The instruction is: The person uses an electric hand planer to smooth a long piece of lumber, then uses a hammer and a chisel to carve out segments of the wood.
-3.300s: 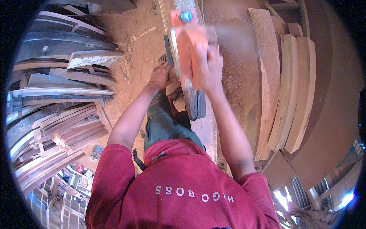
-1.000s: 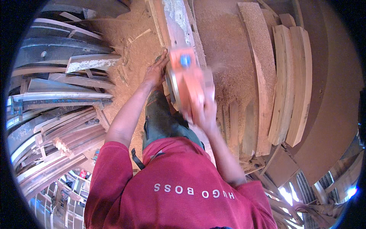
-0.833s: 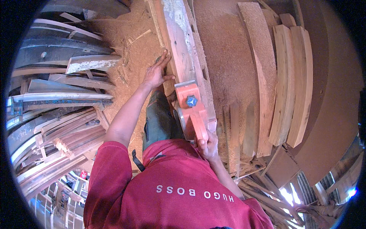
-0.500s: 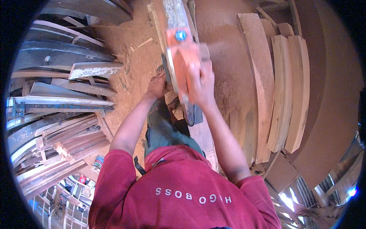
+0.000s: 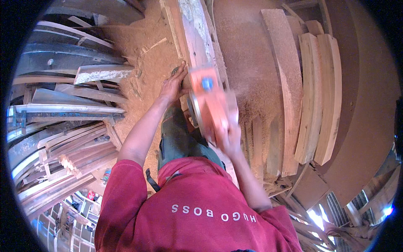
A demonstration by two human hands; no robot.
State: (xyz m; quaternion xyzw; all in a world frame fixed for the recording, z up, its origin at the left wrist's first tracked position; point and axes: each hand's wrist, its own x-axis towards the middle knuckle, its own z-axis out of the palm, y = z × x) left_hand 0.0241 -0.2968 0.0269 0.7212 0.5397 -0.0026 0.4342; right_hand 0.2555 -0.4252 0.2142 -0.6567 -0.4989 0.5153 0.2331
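Note:
An orange electric planer (image 5: pixel 208 101) with a blue knob lies along a long wooden plank (image 5: pixel 195 29), blurred by motion. My right hand (image 5: pixel 230 140) is closed around the planer's rear handle; its fingers are smeared by movement. Left of the tool, my left hand (image 5: pixel 174 86) lies against the plank's left edge, fingers stretched out forward and thumb apart. The plank's upper face is pale with rough whitish patches, and its near end runs beneath the planer toward my body. A faint spray of dust shows to the right of the planer.
Several thick boards (image 5: pixel 310 96) lie side by side on the right, with a wide sawdust-covered board (image 5: pixel 283 84) beside them. Stacked timber (image 5: pixel 90 153) and curved dark pieces (image 5: pixel 71 59) fill the left. Sawdust (image 5: pixel 142 38) and shavings cover the ground.
The planer and my right hand have moved back toward my body, baring more of the plank's upper face. My left hand stays at the plank's left edge, with its fingers now stretched forward.

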